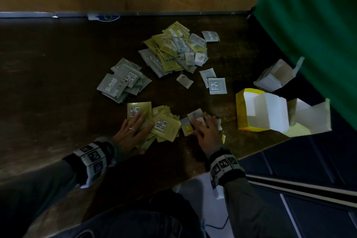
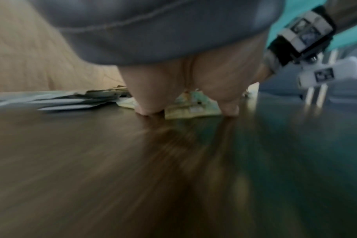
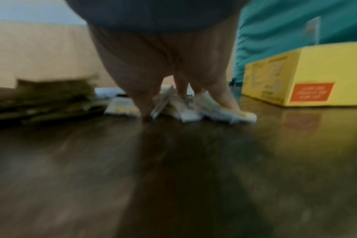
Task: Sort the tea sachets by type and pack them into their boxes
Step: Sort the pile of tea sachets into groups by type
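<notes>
Dark wood table [image 1: 58,75], tan and green cloth behind. Open yellow box [image 1: 243,109] at right edge, grey box [image 1: 270,79] just behind it. Mixed sachet heap [image 1: 173,48] centre-far; grey stack [image 1: 121,81] to its left. Left hand [image 1: 133,131] flat, fingers spread on green sachets [image 1: 164,123]. Right hand [image 1: 205,131] flat on white-yellow sachets [image 1: 188,128]. Nothing grasped.

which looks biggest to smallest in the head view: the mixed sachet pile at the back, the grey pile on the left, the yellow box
1. Mixed sachet pile, largest.
2. Yellow box and grey pile: too alike to rank; the box's open flaps and the wide-angle lens make it unsure.
</notes>
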`<state>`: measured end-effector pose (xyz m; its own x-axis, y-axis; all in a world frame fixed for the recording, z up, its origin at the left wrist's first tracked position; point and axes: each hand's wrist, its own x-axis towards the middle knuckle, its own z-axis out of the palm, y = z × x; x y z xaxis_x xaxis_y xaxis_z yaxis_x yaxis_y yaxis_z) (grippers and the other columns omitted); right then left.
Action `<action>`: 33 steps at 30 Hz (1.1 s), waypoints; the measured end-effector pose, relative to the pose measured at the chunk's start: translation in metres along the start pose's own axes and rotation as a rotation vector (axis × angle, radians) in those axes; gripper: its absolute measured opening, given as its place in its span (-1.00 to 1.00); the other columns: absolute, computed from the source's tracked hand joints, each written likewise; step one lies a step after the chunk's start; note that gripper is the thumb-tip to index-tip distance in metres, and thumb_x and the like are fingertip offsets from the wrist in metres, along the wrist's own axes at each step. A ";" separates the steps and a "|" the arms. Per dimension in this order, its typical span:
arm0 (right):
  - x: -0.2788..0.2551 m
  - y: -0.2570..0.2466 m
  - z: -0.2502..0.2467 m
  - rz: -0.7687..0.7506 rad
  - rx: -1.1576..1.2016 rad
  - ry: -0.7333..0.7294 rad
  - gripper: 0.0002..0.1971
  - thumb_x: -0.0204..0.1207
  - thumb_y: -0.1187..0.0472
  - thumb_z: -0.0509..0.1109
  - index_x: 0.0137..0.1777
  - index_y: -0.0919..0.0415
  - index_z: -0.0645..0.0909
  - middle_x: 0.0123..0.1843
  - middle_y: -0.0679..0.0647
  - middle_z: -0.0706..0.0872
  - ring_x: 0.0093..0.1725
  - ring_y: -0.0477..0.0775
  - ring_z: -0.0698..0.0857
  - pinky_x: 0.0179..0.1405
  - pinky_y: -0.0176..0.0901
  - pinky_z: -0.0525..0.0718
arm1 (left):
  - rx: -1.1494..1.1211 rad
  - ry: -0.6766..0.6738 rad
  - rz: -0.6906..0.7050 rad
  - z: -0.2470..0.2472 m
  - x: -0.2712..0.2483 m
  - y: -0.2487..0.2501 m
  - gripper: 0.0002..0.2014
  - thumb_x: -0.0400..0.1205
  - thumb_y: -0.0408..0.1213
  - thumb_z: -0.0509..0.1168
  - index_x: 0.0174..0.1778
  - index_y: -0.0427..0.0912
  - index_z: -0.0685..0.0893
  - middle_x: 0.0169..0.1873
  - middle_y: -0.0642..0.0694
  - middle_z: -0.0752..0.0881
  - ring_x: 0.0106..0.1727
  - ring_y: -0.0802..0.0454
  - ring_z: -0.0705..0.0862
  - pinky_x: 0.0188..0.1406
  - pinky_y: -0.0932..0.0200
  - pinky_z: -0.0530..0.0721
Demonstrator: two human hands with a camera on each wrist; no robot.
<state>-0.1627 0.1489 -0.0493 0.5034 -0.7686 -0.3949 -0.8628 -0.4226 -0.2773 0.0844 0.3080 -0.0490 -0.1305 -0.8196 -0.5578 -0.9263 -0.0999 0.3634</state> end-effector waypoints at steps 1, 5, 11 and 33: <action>-0.001 0.003 -0.003 0.009 0.019 0.014 -0.53 0.65 0.11 0.20 0.53 -0.25 0.32 0.71 0.05 -0.01 0.67 0.25 -0.12 0.53 0.47 0.10 | -0.005 -0.003 0.006 -0.004 0.003 0.008 0.06 0.58 0.11 0.24 0.21 0.39 -0.77 0.41 -0.02 -0.68 0.47 -0.10 -0.63 0.55 -0.24 -0.20; -0.005 -0.001 -0.012 0.031 -0.060 0.102 -0.54 0.60 0.02 0.25 0.50 -0.19 0.38 0.69 0.03 0.07 0.65 0.22 0.10 0.49 0.52 0.03 | -0.075 0.043 -0.001 -0.018 0.007 0.016 0.04 0.54 0.06 0.33 0.52 0.02 -0.47 0.55 -0.08 -0.46 0.57 -0.08 -0.44 0.60 -0.16 -0.04; -0.007 -0.028 -0.002 -0.218 -0.114 0.053 -0.60 0.60 0.03 0.23 0.45 -0.14 0.47 0.62 -0.11 0.28 0.63 0.07 0.16 0.54 0.35 0.09 | -0.041 0.186 0.068 -0.022 0.005 -0.002 -0.11 0.50 0.07 0.37 0.59 0.18 -0.11 0.64 -0.05 -0.22 0.65 -0.14 -0.22 0.62 -0.21 0.02; 0.114 -0.003 -0.100 0.312 0.104 0.235 -0.48 0.56 0.12 0.35 0.49 0.23 0.38 0.52 0.27 0.32 0.43 0.33 0.39 0.39 0.00 0.39 | -0.458 0.356 0.041 -0.040 0.020 0.031 -0.65 0.61 -0.22 0.30 0.32 0.09 0.59 0.46 0.03 0.41 0.41 -0.05 0.49 0.31 -0.04 0.57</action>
<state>-0.1075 0.0138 -0.0059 0.1830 -0.9463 -0.2664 -0.9573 -0.1099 -0.2673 0.0671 0.2656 -0.0191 0.0370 -0.9593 -0.2800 -0.6653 -0.2327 0.7094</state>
